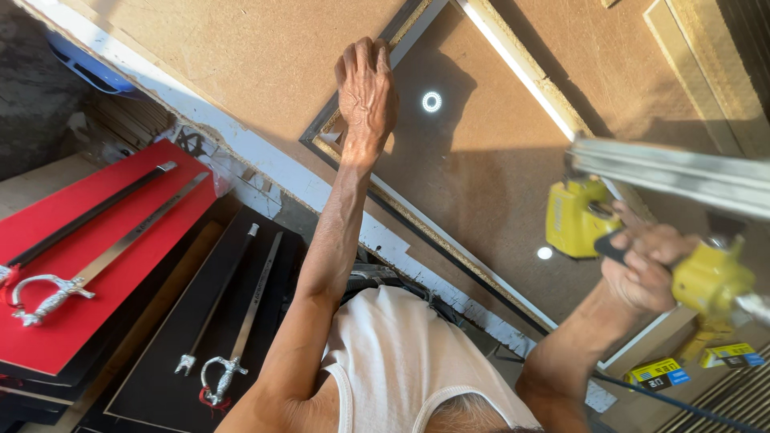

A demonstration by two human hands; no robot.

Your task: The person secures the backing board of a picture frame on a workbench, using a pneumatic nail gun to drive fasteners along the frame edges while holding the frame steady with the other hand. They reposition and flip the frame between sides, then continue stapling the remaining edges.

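Observation:
My left hand (pixel 366 90) lies flat, fingers together, on the corner of a picture frame (pixel 321 132) that rests face down on a brown workboard (pixel 241 56). The frame's brown backing panel (pixel 481 176) fills its inside. My right hand (pixel 646 269) grips the handle of a yellow nail gun (pixel 710 277), whose long silver magazine (pixel 674 172) stretches across the upper right, above the frame's right part. A black hose (pixel 682 407) trails from the tool toward the bottom right.
At the left, a red board (pixel 120 265) and a black board (pixel 160 361) each carry a mounted sword and scabbard. Small yellow boxes (pixel 658 373) lie at the lower right. More framed panels (pixel 690 48) fill the upper right. A blue object (pixel 84 68) sits upper left.

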